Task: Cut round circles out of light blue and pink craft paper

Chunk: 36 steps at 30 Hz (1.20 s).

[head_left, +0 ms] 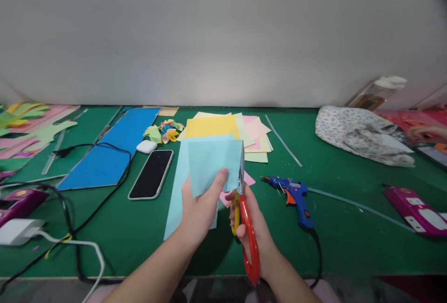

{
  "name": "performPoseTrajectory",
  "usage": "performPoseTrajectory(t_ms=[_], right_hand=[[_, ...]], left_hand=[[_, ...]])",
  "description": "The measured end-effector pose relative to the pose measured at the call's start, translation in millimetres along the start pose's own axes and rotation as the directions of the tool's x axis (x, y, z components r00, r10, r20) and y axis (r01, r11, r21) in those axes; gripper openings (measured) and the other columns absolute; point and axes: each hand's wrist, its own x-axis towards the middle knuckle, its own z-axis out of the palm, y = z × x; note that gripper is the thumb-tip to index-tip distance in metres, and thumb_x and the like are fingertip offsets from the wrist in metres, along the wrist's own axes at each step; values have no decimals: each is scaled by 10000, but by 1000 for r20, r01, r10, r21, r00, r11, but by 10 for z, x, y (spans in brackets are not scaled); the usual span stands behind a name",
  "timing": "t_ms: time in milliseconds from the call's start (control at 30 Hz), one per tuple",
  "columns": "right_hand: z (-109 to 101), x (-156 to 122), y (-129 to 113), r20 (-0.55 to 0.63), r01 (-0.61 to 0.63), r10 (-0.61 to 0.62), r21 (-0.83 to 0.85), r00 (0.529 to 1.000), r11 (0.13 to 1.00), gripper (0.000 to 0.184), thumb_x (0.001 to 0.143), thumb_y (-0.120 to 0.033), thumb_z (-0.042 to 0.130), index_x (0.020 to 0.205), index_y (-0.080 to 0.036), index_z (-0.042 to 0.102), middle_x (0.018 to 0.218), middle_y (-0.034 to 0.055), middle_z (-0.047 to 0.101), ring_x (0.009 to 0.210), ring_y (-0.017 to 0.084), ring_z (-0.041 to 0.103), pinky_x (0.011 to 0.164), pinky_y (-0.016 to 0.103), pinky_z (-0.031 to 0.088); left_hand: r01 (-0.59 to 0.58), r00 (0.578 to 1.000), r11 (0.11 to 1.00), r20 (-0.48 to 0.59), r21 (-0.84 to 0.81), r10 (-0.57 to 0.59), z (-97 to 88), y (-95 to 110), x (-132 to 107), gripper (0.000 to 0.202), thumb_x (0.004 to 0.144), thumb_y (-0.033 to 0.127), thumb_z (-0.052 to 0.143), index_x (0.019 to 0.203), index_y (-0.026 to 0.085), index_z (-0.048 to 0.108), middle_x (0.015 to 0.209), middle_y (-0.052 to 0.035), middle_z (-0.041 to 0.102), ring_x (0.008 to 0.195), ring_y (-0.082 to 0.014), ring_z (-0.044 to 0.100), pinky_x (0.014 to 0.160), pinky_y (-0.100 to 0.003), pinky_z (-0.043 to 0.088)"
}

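Head cam, near to far. Both forearms came in from the bottom edge, raised over the front of the green table (349,233).

L hand (198,212): palm turned away, thumb pressed across the front of the pale-blue paper (213,161), fingers behind it. Pinch grip, firm. R hand (266,243): fingers and thumb through the loops of the red scissors (250,235), closed round them, wrist bent up, blades pointing up and away.

Paper: held up above the table centre, roughly upright, approx. square face, clean edges, no print. Blades met its R edge; could not tell how far they gaped. A second pale-blue layer hung lower behind the L hand; same sheet or not, could not tell.

Mid table: blue glue gun (294,194) lay just R of the hands, cord trailing to the front edge. Phone (151,174) lay face up, screen dark, L of the paper; white earbud case (146,146) just beyond it. White charger (17,231) and black cable at far L.

Further back: fanned stack of coloured sheets (223,127), yellow on top; curled paper petals (164,131) beside it; large blue sheet (111,149) to the L. Patterned cloth (359,133) at R, with another person's hand (424,132) past it. White partition (223,42) closed off the rear.
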Motion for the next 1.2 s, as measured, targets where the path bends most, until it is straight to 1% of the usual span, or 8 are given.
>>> performPoseTrajectory(t_ms=[167, 300, 433, 600, 700, 800, 1033, 1200], right_hand=[[6, 8, -88, 0, -18, 18, -12, 1000, 1000, 908, 646, -796, 512, 1384, -290, 357, 1119, 80, 498, 959, 219, 526, 669, 275, 518], [8, 4, -113, 15, -16, 16, -19, 1000, 1000, 842, 696, -759, 521, 1385, -305, 350, 1085, 64, 490, 824, 174, 533, 645, 271, 508], [16, -3, -98, 19, -31, 30, 10, 999, 999, 792, 732, -737, 506, 1394, -340, 331, 1058, 44, 477, 715, 134, 498, 600, 254, 479], [20, 10, -74, 14, -5, 5, 38, 1000, 999, 736, 744, -723, 508, 1374, -369, 368, 1032, 29, 474, 750, 136, 454, 595, 220, 471], [18, 20, -75, 23, -13, 12, 43, 1000, 999, 742, 748, -714, 514, 1382, -364, 352, 1018, 29, 468, 751, 137, 461, 602, 222, 479], [11, 18, -79, 23, -13, 12, 38, 1000, 999, 740, 755, -712, 506, 1387, -364, 341, 1012, 29, 463, 762, 138, 476, 631, 236, 488], [-10, -17, -41, 40, -21, 21, 24, 999, 999, 735, 768, -702, 500, 1402, -385, 304, 1026, 26, 482, 655, 98, 476, 590, 237, 467], [-10, -4, -15, 42, -34, 32, 42, 999, 999, 748, 764, -702, 507, 1409, -386, 296, 1019, 23, 479, 642, 93, 502, 593, 248, 469]], left_hand=[[-24, 1000, 1000, 10, 4, 24, -24, -13, 11, 221, 654, 316, 745, 777, 154, 657, 745, -34, 716, 699, -186, 667, 634, -254, 530], [-32, 999, 999, 17, 20, 31, -31, -14, 19, 224, 657, 324, 748, 758, 148, 651, 729, -32, 712, 686, -180, 665, 615, -240, 527], [-40, 999, 998, 8, 44, 40, -41, -22, 35, 263, 659, 347, 750, 795, 143, 653, 730, -33, 711, 676, -177, 664, 610, -240, 529], [-92, 995, 990, -16, 105, 94, -104, -96, 94, 324, 649, 382, 759, 831, 139, 647, 733, -28, 707, 654, -174, 663, 591, -245, 529], [-93, 995, 988, -33, 120, 98, -128, -130, 118, 326, 647, 388, 762, 811, 135, 636, 707, -28, 699, 636, -176, 661, 586, -252, 531], [-94, 994, 988, -41, 119, 100, -129, -133, 123, 343, 639, 380, 770, 841, 136, 638, 738, -33, 705, 663, -185, 669, 592, -259, 538], [-132, 990, 986, -27, 105, 136, -125, -132, 144, 333, 647, 379, 767, 849, 141, 650, 753, -28, 709, 674, -182, 672, 591, -254, 544], [-162, 986, 983, -30, 91, 166, -132, -151, 170, 334, 645, 374, 770, 843, 139, 640, 759, -28, 706, 678, -185, 672, 584, -254, 547]])
